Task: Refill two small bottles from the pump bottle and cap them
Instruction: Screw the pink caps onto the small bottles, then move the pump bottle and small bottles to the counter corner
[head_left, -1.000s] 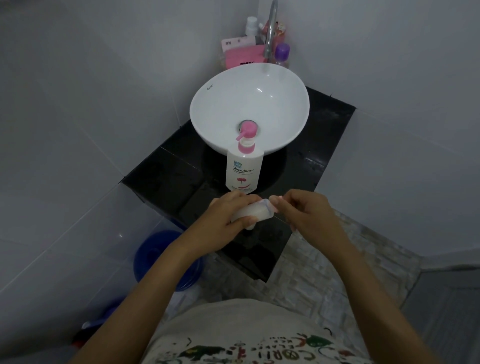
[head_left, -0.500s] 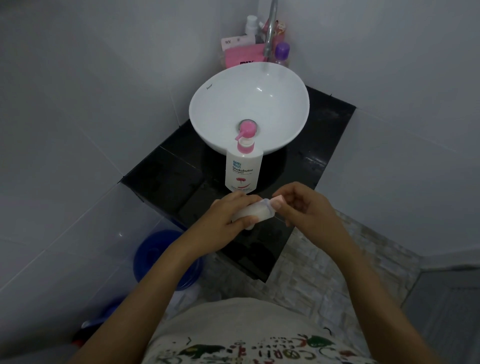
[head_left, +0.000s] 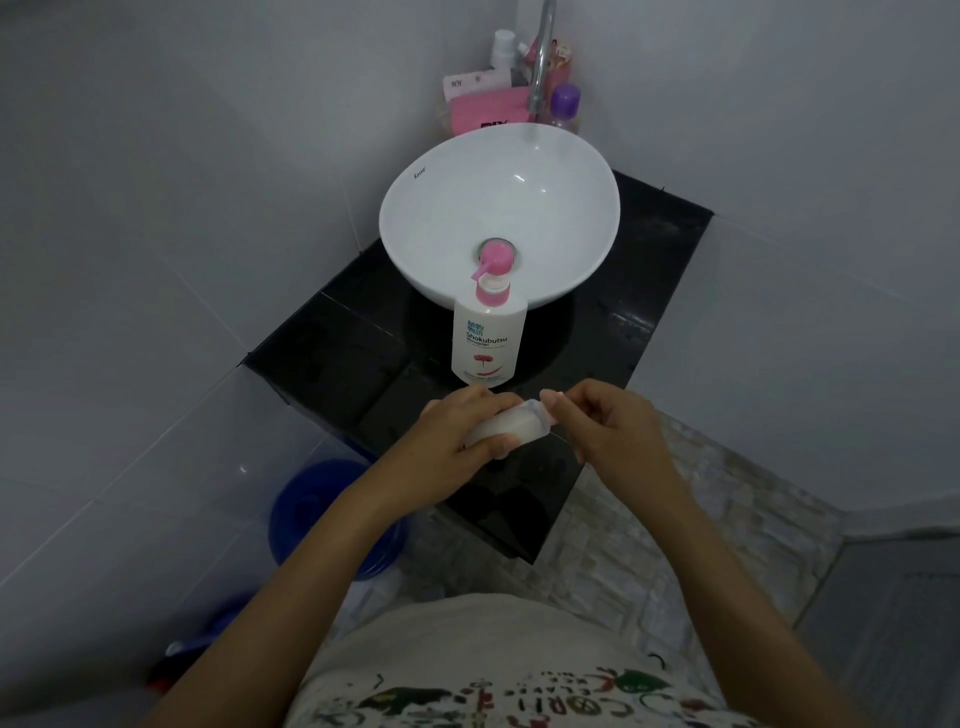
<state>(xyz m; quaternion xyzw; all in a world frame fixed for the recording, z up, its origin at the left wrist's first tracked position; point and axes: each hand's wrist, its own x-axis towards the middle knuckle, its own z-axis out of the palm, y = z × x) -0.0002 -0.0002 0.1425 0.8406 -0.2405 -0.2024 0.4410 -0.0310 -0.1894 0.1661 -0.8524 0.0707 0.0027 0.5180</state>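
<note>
Now, left hand (head_left: 457, 441): wrapped round a small bottle (head_left: 511, 425), fingers curled over its body, the grip closed firm on it.
Small bottle: pale, milky-looking, lying nearly on its side in the air above the front edge of the tabletop (head_left: 332, 358), neck pointing to the right hand.
Right hand (head_left: 605, 423): fingertips (head_left: 553, 402) pinched at the bottle's neck end (whether a cap sits between them is hidden); the grip is tight there, no gap showing.
Pump bottle (head_left: 487, 332): upright on the black tabletop, just beyond the hands, white with a pink pump, spout turned left; label reads Shokubutsu.
Sink (head_left: 426, 208): white bowl standing on the tabletop right behind the pump bottle, tap (head_left: 540, 62) arching over its far rim.
Corner behind sink: a pink box (head_left: 485, 106), a purple-capped bottle (head_left: 563, 104) and other small containers, close together.
Floor, lower left: a blue bucket (head_left: 317, 514) beside the tabletop's base.
</note>
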